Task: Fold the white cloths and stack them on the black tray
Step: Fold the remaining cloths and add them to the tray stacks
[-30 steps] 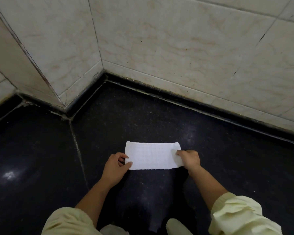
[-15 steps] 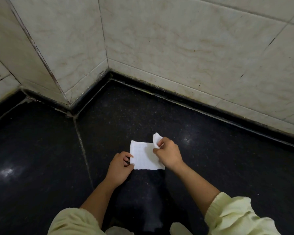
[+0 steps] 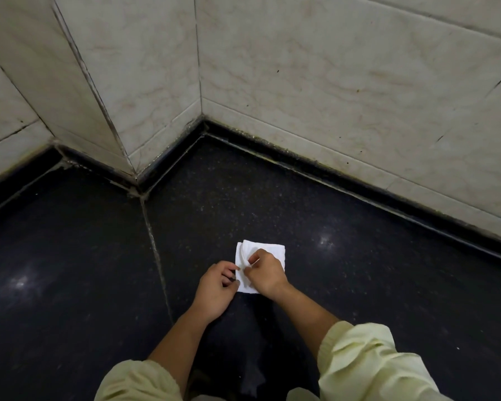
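Note:
One white cloth [image 3: 274, 251] lies on the dark speckled floor [image 3: 359, 285], doubled over into a small square. My right hand [image 3: 265, 273] lies across it and pinches the folded-over end at the cloth's left side. My left hand [image 3: 217, 287] sits at the cloth's left edge, fingers curled, its fingertips on the lower left corner. Much of the cloth is hidden under my right hand. No black tray is in view.
Pale marbled wall tiles [image 3: 330, 82] rise behind, meeting the floor at a black skirting [image 3: 359, 180]. A wall corner [image 3: 133, 175] juts out at the left. A grout line [image 3: 156, 253] runs down the floor just left of my hands.
My right hand carried the cloth's right end over to the left, turning the long strip into a small square. My left hand stayed at the left edge. The camera tilted slightly.

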### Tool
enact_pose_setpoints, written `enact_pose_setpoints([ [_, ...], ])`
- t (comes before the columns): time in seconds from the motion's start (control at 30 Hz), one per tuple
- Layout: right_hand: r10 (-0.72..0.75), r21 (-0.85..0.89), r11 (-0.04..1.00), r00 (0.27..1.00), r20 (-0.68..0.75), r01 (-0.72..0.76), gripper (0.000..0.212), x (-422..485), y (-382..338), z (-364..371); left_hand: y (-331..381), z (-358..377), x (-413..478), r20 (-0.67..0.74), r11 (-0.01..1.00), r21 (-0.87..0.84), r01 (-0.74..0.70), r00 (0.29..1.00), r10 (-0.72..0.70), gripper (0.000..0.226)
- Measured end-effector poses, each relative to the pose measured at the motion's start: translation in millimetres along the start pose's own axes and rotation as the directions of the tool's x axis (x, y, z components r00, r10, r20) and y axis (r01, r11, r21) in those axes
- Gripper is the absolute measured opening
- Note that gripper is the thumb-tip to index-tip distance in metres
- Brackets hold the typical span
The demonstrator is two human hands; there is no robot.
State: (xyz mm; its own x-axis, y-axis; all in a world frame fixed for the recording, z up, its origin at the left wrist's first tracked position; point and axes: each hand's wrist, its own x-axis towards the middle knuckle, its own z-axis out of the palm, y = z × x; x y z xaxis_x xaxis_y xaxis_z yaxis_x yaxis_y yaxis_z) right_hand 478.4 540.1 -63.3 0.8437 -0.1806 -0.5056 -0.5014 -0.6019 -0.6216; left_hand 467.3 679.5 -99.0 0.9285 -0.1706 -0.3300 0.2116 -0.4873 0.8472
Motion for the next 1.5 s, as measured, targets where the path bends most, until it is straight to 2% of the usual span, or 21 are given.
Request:
enact_pose_setpoints([
  [0.27,-0.022,0.016,1.0,0.999,0.047,0.021,0.014,1,6,6,-2,-1,4,0.002,1.0,-0.009,0.022,1.0,-0.022,0.022],
  [0.43,-0.033,0.094,0.995,0.998,0.054,0.028,0.009,0,10,-11,4,-2,7,0.023,0.992,-0.041,0.12,0.993,-0.119,0.014],
  [0.53,0.029,0.183,0.983,0.997,-0.076,-0.014,0.017,2,22,-32,14,-1,8,0.02,0.988,-0.033,0.152,0.988,-0.152,0.02],
  [0.63,0.12,0.205,0.975,0.98,-0.157,-0.087,0.012,-1,41,-52,17,-3,7,0.017,0.983,0.046,0.179,0.984,-0.18,0.02],
  [0.73,0.207,0.24,0.955,0.97,-0.129,-0.172,0.007,-5,57,-55,15,-5,5,-0.001,0.977,0.064,0.201,0.98,-0.201,0.023],
  [0.83,0.235,0.298,0.934,0.968,-0.092,-0.199,0.016,-7,62,-49,22,-4,4,-0.046,0.977,0.076,0.201,0.979,-0.198,0.035],
  [0.97,0.257,0.458,0.862,0.966,-0.023,-0.218,0.02,-7,55,-41,31,1,3,-0.004,0.96,0.025,0.281,0.96,-0.281,0.04],
  [1.07,0.289,0.562,0.786,0.957,0.036,-0.259,0.014,-9,51,-40,40,4,4,0.052,0.908,-0.122,0.401,0.916,-0.398,0.012],
  [1.17,0.311,0.661,0.683,0.942,0.125,-0.313,0.015,-10,49,-45,47,3,7,0.146,0.827,-0.256,0.5,0.866,-0.478,0.021],
  [1.27,0.304,0.726,0.593,0.932,0.198,-0.348,0.026,-14,49,-50,52,0,4,0.231,0.747,-0.335,0.574,0.819,-0.525,0.007],
  [1.4,0.271,0.794,0.462,0.916,0.296,-0.394,0.039,-22,58,-54,57,-1,-9,0.385,0.668,-0.397,0.63,0.775,-0.502,0.026],
  [1.5,0.252,0.813,0.407,0.906,0.34,-0.417,0.041,-29,68,-57,56,2,-17,0.459,0.58,-0.471,0.664,0.746,-0.482,0.03],
])
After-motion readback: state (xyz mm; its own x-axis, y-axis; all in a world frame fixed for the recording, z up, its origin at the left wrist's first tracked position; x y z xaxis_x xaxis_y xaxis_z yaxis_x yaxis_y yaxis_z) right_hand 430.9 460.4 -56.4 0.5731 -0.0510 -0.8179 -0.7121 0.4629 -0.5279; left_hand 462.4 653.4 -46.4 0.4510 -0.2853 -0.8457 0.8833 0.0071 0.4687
